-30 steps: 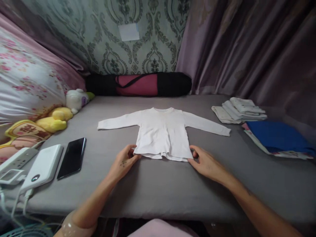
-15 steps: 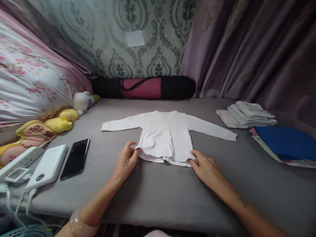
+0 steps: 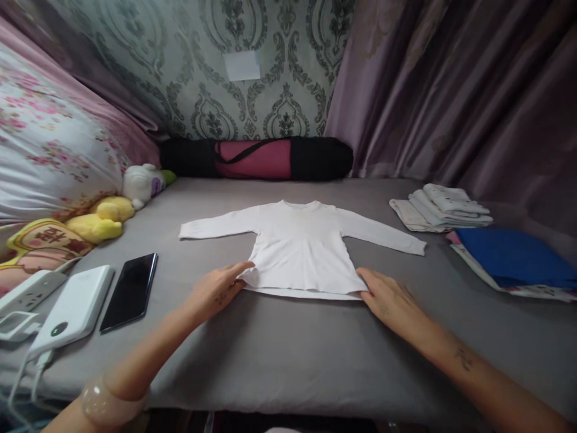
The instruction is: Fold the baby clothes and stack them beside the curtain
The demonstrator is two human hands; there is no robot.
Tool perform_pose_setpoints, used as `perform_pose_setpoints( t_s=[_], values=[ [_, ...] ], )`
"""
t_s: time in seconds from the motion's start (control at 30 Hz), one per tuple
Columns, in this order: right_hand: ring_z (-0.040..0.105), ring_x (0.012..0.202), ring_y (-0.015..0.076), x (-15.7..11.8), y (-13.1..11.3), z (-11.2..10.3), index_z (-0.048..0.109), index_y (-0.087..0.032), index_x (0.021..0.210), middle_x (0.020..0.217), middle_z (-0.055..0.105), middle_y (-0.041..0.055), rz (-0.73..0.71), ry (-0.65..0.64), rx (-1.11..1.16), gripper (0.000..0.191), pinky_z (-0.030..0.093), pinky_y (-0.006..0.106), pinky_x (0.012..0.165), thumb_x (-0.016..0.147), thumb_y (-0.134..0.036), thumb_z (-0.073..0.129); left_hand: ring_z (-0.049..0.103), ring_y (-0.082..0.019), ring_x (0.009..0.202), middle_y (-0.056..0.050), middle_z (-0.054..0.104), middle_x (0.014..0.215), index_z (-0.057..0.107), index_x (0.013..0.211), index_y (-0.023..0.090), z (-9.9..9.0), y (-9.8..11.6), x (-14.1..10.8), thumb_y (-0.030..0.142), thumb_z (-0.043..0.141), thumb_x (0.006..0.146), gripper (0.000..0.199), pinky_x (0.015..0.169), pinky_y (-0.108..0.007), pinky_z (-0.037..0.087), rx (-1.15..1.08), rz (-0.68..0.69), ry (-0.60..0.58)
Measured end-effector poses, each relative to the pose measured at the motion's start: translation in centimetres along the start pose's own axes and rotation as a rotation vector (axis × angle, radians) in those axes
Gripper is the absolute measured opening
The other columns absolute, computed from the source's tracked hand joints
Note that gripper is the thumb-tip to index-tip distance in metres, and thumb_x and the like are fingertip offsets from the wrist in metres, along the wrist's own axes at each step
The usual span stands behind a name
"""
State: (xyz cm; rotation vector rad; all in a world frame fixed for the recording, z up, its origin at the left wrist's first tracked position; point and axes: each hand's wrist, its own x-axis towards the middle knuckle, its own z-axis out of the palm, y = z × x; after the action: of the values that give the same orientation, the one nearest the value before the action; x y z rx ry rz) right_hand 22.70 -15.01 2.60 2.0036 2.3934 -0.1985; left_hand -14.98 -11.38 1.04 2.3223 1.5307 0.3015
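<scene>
A small white long-sleeved shirt [image 3: 304, 249] lies flat on the grey sheet [image 3: 288, 355], neckline away from me and both sleeves spread out sideways. My left hand [image 3: 220, 290] pinches the left corner of its bottom hem between thumb and fingers. At the opposite hem corner, my right hand [image 3: 385, 297] grips the fabric in the same way. Between the two hands the hem runs nearly straight, with the back layer showing a little below the front one. A clear bangle sits on my left wrist.
To the left lie a black phone [image 3: 130, 291], a white power bank [image 3: 74, 310] with cables, a power strip [image 3: 29, 294] and plush toys [image 3: 99, 221]. Folded cloths [image 3: 444, 207] and a blue folded garment [image 3: 514, 255] are at right. A long black-and-red bag [image 3: 256, 159] lies against the wall.
My hands have moved apart, pulling the hem wider. The wavy, creased lower edge is now stretched nearly straight. The whole view has shifted slightly.
</scene>
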Motion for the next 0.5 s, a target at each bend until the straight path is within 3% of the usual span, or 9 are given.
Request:
perform_pose_setpoints(
  t_s=[0.07,0.17,0.3,0.4,0.5],
  values=[
    [0.062,0.085,0.0215,-0.2,-0.4,0.1,0.057,-0.02,0.11,0.099,0.064,0.0074,-0.007,-0.04,-0.072,0.025,0.037,0.029,0.066,0.089,-0.015,0.044,0.061,-0.019,0.075,-0.005,0.064,0.101,0.058,0.12,0.029,0.3,-0.2,-0.1,0.027,0.036,0.09,0.037,0.065,-0.026,0.043,0.071,0.041,-0.049],
    [0.059,0.083,0.0219,-0.3,-0.8,0.0,0.057,-0.019,0.107,0.101,0.059,0.0093,-0.036,-0.01,-0.161,0.025,0.039,0.03,0.065,0.09,-0.012,0.041,0.061,-0.018,0.079,-0.006,0.06,0.1,0.062,0.114,0.029,0.8,-0.6,-0.4,0.024,0.035,0.09,0.037,0.068,-0.026,0.045,0.128,0.082,-0.01],
    [0.052,0.098,0.0229,-0.3,-0.5,0.1,0.057,-0.019,0.102,0.111,0.056,0.0099,-0.289,0.082,-0.118,0.034,0.041,0.032,0.079,0.083,0.002,0.039,0.057,-0.022,0.099,-0.008,0.055,0.118,0.066,0.107,0.03,1.0,-1.2,-0.6,0.024,0.036,0.092,0.034,0.082,-0.032,0.048,0.127,0.185,0.114],
    [0.051,0.095,0.0211,-0.3,-0.2,0.2,0.057,-0.021,0.101,0.104,0.057,0.0073,-0.421,0.052,-0.034,0.038,0.042,0.032,0.082,0.082,0.006,0.037,0.056,-0.021,0.102,-0.006,0.061,0.113,0.065,0.107,0.03,0.9,-1.3,-0.5,0.022,0.036,0.094,0.033,0.087,-0.033,0.047,0.068,0.285,0.028],
    [0.051,0.089,0.0198,-0.4,0.1,0.1,0.057,-0.021,0.096,0.097,0.058,0.0062,-0.451,0.011,0.038,0.033,0.042,0.032,0.081,0.084,0.003,0.037,0.057,-0.02,0.101,-0.005,0.064,0.109,0.064,0.112,0.029,0.5,-1.2,-0.4,0.021,0.035,0.094,0.034,0.087,-0.03,0.048,0.0,0.334,-0.068]
  ],
)
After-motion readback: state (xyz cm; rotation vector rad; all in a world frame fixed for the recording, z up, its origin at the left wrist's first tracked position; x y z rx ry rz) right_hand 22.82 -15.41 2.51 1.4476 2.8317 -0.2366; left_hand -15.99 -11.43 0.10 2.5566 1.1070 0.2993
